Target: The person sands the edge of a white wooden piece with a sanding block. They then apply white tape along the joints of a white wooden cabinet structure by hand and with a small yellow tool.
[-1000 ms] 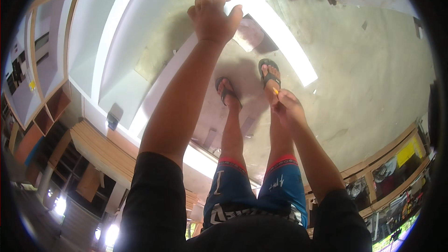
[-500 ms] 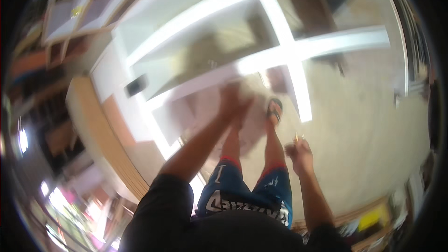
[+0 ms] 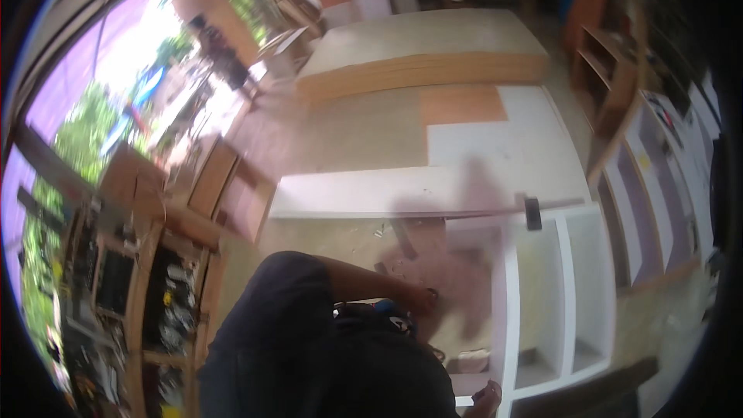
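My left hand extends over my body, its fingers blurred and hard to make out. My right hand is low at the bottom edge, fingers curled, beside the white open-fronted cabinet frame; what it holds is too small to see. The frame lies on the floor at the lower right, divided by white boards into long compartments. A small dark block rests at its far end, beside a white panel.
Stacked boards lie beyond. Wooden shelving with tools stands left, wooden boxes behind it, more cabinets at the right. A person stands at the open side by a large upright board.
My view has swung toward the workshop's open side, shifting the white frame to the lower right. My left hand has come away from the frame; my right hand now sits lower in view.
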Available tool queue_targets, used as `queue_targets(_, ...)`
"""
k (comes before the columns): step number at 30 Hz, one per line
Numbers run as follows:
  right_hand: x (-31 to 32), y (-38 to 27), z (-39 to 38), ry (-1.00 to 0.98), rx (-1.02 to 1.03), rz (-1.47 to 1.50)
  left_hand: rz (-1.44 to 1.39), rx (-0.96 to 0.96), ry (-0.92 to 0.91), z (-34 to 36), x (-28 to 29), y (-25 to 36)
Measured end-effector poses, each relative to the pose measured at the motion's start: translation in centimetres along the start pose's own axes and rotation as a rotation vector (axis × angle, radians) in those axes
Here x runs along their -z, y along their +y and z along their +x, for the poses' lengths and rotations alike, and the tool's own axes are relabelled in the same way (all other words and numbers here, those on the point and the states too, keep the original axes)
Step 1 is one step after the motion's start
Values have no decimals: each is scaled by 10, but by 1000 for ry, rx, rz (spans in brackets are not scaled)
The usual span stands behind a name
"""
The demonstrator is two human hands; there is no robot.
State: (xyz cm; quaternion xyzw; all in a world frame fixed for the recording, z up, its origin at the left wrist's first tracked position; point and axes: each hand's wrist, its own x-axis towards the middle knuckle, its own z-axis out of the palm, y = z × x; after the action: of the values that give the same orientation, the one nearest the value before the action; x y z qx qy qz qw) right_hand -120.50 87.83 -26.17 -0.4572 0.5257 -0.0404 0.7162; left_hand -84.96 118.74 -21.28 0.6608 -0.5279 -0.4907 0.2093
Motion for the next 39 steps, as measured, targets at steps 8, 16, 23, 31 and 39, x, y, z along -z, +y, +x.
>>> queue_targets(8, -60, -110, 10, -158, 181, -233, -19, 519, 404, -92, 64, 38)
queue_targets(16, -139, -113, 8, -159, 43, -490, -268, 704, 518, -163, 96, 6)
queue_targets(23, -154, -78, 23, -138, -36, -585, -152, 351, 459, -150, 121, -26)
queue_targets(31, -45, 39, -22, -55, -13, -998, -248, 149, 284, -90, 131, -8)
queue_targets(39, -31, 91, -181, 385, -115, -467, -102, 118, -114, -9, 71, 36)
